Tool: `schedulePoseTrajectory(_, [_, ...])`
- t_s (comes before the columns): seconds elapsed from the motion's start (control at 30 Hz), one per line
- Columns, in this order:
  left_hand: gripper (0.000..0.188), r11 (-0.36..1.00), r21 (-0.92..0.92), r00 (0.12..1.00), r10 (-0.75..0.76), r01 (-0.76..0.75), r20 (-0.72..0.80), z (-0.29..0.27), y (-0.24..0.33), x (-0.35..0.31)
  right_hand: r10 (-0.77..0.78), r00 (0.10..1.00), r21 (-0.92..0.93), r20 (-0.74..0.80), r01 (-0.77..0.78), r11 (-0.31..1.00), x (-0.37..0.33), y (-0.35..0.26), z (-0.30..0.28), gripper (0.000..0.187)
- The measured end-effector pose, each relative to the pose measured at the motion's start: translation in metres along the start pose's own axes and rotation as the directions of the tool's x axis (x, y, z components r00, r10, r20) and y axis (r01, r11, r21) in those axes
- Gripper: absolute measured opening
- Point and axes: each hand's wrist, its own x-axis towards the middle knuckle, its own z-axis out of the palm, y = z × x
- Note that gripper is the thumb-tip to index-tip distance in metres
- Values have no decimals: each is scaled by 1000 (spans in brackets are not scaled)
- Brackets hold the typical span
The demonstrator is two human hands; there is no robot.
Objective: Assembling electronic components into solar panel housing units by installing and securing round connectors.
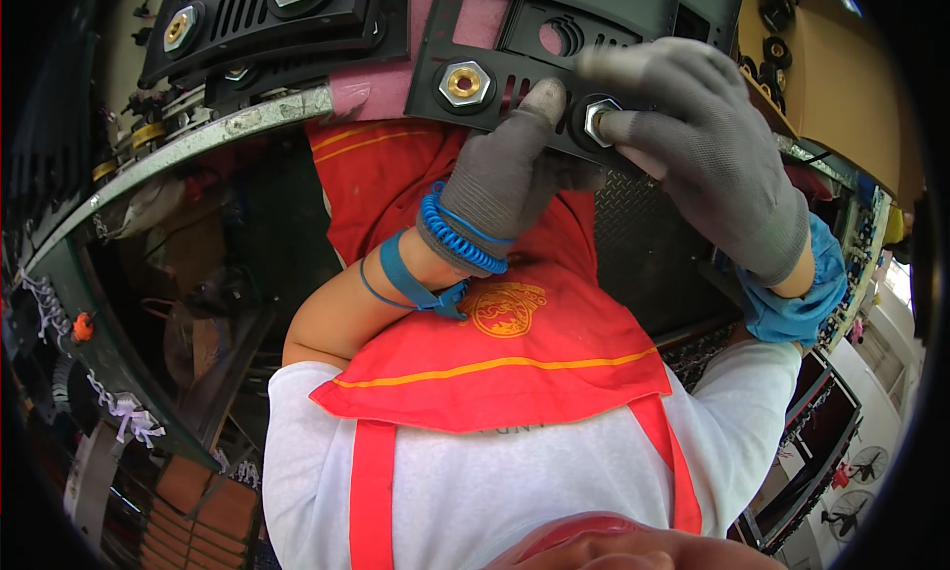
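A black plastic panel [584,16] with slots and a round hole lies at the bench edge in front of me. A brass hex nut [463,82] sits in its left corner. My left hand [495,179], in a grey glove with a blue coiled wrist strap, grips the panel's near edge, thumb pressed on top. My right hand [698,140], also grey-gloved, with a blue sleeve cover at the wrist, pinches a silver hex nut [598,118] on the panel, just right of the left thumb.
A stack of similar black panels [267,21] with brass nuts lies at the upper left on a pink mat [371,90]. A metal bench rim [198,140] runs below it. Small black round parts [777,50] sit on a shelf at the upper right. My red apron [515,342] hangs below.
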Motion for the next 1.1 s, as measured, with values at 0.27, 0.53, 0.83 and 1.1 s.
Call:
schedulePoseTrajectory(0.27, [39,959,246,990,137,-140,31,2,-7,1,51,997,-52,61,-48,998,1,-4,9,37])
schedulePoseTrajectory(0.53, [35,998,-24,998,65,-65,6,0,-3,3,22,993,72,-113,-14,997,-10,8,-9,29])
schedulePoseTrajectory(0.83, [32,994,-99,996,28,-37,-90,-2,-9,4,-56,998,195,-1,55,979,3,-2,1,30])
schedulePoseTrajectory(1.1, [31,891,428,986,169,-152,0,-9,-11,2,-9,997,252,-70,27,967,0,-5,-3,31])
